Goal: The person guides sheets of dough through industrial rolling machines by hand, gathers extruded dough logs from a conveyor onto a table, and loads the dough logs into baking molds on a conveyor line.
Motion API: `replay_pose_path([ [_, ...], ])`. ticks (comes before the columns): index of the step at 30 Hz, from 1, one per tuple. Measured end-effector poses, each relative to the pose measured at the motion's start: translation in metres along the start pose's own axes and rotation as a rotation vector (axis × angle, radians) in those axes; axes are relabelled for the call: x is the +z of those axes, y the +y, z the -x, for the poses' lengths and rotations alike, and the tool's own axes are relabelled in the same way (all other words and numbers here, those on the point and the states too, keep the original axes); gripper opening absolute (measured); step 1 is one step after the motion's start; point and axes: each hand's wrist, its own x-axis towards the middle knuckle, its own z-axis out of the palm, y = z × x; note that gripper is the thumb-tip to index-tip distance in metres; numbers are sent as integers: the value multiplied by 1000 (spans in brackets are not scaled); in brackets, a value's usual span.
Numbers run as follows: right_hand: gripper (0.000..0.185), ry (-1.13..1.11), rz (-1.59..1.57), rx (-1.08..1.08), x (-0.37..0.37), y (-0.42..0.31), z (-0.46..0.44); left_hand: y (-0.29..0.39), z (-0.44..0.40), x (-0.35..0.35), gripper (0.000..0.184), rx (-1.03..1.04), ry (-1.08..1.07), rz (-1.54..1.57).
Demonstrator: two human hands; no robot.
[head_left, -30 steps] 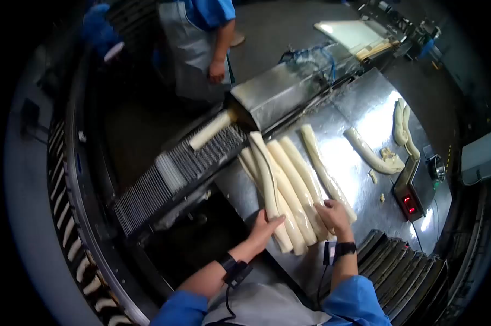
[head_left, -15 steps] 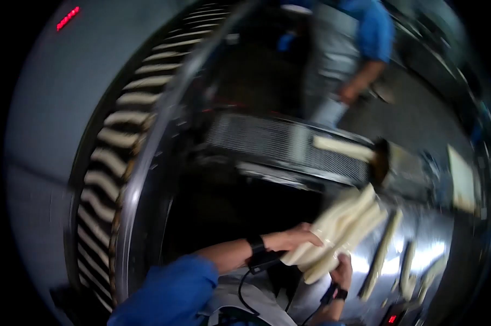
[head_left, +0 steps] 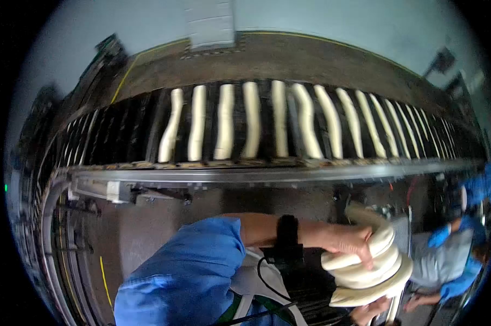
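Observation:
Several long, pale dough strips (head_left: 373,271) hang bunched and bent between my two hands at the lower right. My left hand (head_left: 354,244) is closed over the upper strips, fingers wrapped round them. Beneath the bunch, my right hand (head_left: 371,312) grips the lower strips; part of it is hidden by the dough and the frame's bottom edge. In front of me, a long conveyor (head_left: 264,122) carries dough strips laid crosswise in dark slots, one of them being this strip (head_left: 252,119). Slots toward the left side hold no strip.
A metal rail (head_left: 245,175) runs along the conveyor's near side. At the right stands a co-worker (head_left: 446,255) in blue sleeves and a grey apron. Another blue-clad person (head_left: 481,187) shows farther back. A yellow line (head_left: 105,282) marks the floor at left.
My view has swung left, from the metal table to face the conveyor. The bunch of dough strips has come along in both hands and now sags in bends.

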Motion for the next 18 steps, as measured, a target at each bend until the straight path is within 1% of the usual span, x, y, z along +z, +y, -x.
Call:
replay_pose_path([
  [1, 71, -61, 2, -72, 24, -32, -2, 26, 45, 2, 44, 120, 30, -1],
  [3, 75, -224, -87, -163, 66, -48, -40, 92, 127, 0, 40, 276, 17, 52],
  [4, 75, -273, -108, -175, 97, -49, -64, 103, 155, -12, 40, 354, 125, -21],
  [5, 71, -445, -341, -99, 122, -40, -92, 113, 180, -19, 40, 423, 233, -90],
  [6, 67, -609, -571, -9, 149, -26, -121, 133, 215, -21, 47, 404, 226, -118],
  [7, 63, -766, -801, 92, 179, -12, -145, 141, 244, -21, 46, 499, 343, -80],
  [8, 63, -818, -878, 128, 210, -30, -150, 145, 273, -19, 47, 556, 437, -117],
  [9, 62, -866, -925, 153, 252, -64, -146, 149, 302, -17, 48, 606, 537, -157],
  [10, 62, -926, -963, 180, 291, -97, -139, 153, 333, -14, 48, 599, 632, -145],
  [11, 61, -989, -992, 208, 326, -133, -126, 155, 366, -15, 51, 529, 743, -232],
  [12, 61, -1046, -1013, 237, 359, -172, -106, 162, 403, -4, 54, 375, 902, -235],
  [13, 60, -1099, -1022, 275, 387, -209, -84, 163, 429, 3, 54, 581, 869, -196],
  [15, 60, -1202, -1029, 352, 438, -275, -34, 164, 485, 23, 51, 528, 1012, -97],
  [16, 59, -1253, -1012, 386, 462, -303, -14, 161, 504, 28, 51, 567, 1150, -75],
  [17, 59, -1296, -988, 422, 487, -327, 10, 156, 529, 23, 51, 572, 1145, -72],
  [18, 59, -1325, -960, 448, 513, -344, 28, 151, 554, 16, 43, 531, 1281, -119],
])
